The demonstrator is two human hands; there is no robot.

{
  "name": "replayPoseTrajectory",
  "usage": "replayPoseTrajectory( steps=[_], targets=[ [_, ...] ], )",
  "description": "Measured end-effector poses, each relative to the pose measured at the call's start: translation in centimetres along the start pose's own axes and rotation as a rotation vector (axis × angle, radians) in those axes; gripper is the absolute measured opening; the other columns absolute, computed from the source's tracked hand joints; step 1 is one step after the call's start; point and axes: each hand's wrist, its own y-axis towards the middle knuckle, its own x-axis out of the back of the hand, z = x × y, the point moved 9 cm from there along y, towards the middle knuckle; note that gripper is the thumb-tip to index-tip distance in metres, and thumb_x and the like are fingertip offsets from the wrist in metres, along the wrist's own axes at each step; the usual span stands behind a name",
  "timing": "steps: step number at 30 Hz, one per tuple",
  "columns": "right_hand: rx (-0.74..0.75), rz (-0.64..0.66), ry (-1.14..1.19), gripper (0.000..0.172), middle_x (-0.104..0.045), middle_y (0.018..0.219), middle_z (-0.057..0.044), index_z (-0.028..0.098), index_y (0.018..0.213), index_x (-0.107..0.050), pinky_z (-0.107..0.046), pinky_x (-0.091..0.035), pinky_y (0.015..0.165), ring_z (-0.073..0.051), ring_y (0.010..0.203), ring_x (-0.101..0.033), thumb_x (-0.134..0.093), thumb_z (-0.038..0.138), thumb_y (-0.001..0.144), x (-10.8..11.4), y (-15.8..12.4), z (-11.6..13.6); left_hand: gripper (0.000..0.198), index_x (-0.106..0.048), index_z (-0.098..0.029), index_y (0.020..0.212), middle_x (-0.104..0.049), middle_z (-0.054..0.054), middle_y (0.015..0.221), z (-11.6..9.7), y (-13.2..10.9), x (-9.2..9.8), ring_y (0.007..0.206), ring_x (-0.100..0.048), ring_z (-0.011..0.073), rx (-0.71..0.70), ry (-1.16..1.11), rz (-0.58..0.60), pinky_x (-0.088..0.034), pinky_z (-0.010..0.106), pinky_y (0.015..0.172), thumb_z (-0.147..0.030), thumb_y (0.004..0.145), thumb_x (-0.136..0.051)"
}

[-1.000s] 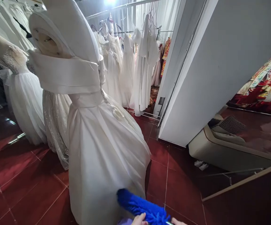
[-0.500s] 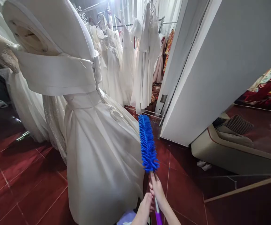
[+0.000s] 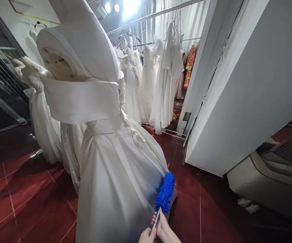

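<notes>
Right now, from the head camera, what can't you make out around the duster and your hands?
Head view only:
- Lower duster handle: hidden by the right hand, then cut off by the bottom edge.
- Left hand: mostly cut off by the bottom edge.
- White gown's skirt: hem cut off by the bottom edge.
- Blue duster head: contact with the skirt is blurred.

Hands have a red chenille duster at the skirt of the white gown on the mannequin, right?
Wrong color: the head view shows the chenille duster is blue, not red. It is in the hands at the skirt of the white gown.
</notes>
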Motion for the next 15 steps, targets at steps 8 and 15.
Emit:
replayPoseTrajectory(
  steps=[8,15],
  targets=[
    [0.174,0.26,0.196,0.046,-0.052,0.052,0.007,0.024,0.083,-0.05,-0.024,-0.038,0.045,-0.009,0.04,-0.046,-0.051,0.07,0.076,-5.2,-1.8,12.5,0.055,-0.061,-0.026,0.093,-0.068,0.004,0.068,-12.9,-1.4,0.0,0.051,-0.06,0.0206,-0.299,0.166,0.017,-0.048,0.033,0.055,-0.073,0.078,-0.035],
    [-0.087,0.436,0.065,0.038,-0.06,0.054,0.006,0.02,0.091,-0.059,-0.019,-0.039,0.041,-0.006,0.04,-0.05,-0.067,0.053,0.075,-10.8,-0.2,15.4,0.096,-0.035,-0.012,0.135,-0.053,-0.004,0.05,-12.4,3.8,-1.9,0.041,-0.054,0.0162,-0.162,0.036,-0.046,-0.045,0.028,0.049,-0.082,0.072,-0.016]
  ],
)
